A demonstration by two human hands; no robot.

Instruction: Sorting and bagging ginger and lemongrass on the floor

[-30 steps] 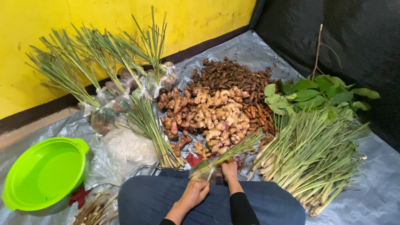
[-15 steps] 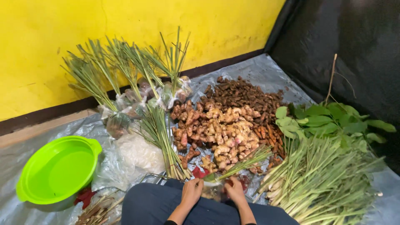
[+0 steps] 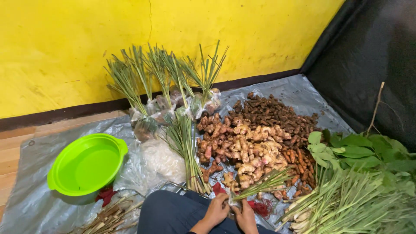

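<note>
- Two hands, left hand [image 3: 216,210] and right hand [image 3: 245,215], are closed with fingers pressed around the base of a lemongrass bundle [image 3: 260,185], held above the lap at the lower frame edge.
- Ginger pile [image 3: 242,149] lies just beyond; loose lemongrass heap [image 3: 346,201] crowds the right.
- Open tarp [image 3: 39,147] surrounds the green basin [image 3: 86,164] at left.
- Compared with earlier, the hands are seen lower in frame.
</note>
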